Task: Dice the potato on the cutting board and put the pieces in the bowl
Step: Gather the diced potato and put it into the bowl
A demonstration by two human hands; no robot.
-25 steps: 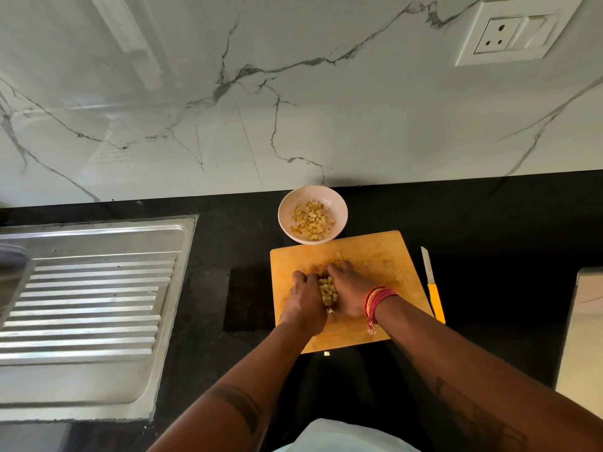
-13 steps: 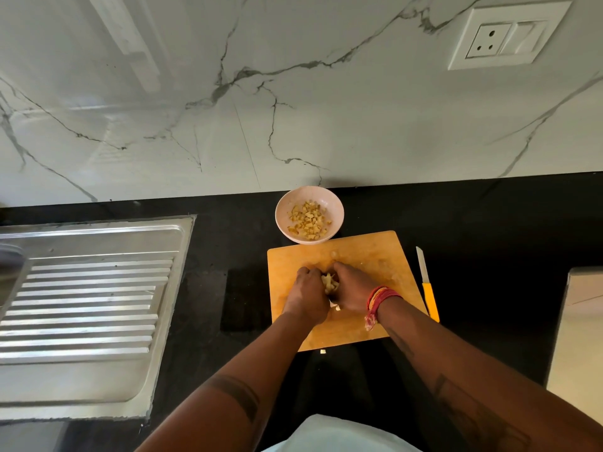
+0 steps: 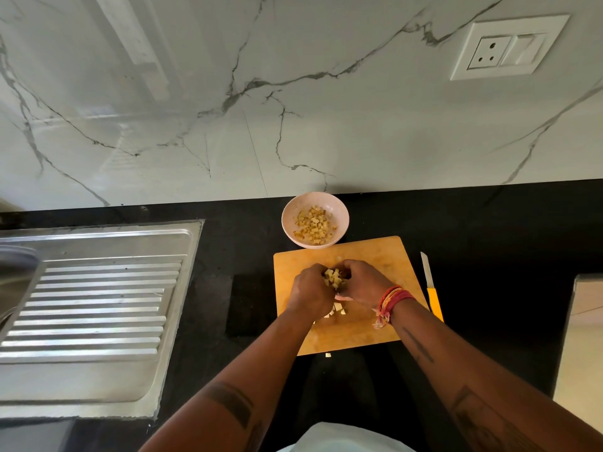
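Note:
A wooden cutting board (image 3: 388, 256) lies on the black counter. Over its middle, my left hand (image 3: 310, 293) and my right hand (image 3: 362, 285) are cupped together, fingers curled around a heap of diced potato pieces (image 3: 332, 278) held between them. A few loose pieces (image 3: 337, 309) lie on the board under my hands, and one piece (image 3: 328, 355) sits on the counter just off the near edge. Beyond the board stands a pale pink bowl (image 3: 290, 220) holding several diced pieces.
A knife (image 3: 431, 288) with a yellow handle lies on the counter right of the board. A steel sink drainboard (image 3: 94, 308) fills the left side. The marble wall with a socket (image 3: 509, 47) rises behind the bowl. A pale surface (image 3: 587, 337) edges the right.
My hands have closed in and lifted the heap of potato pieces off the board; a few pieces have dropped out beneath them.

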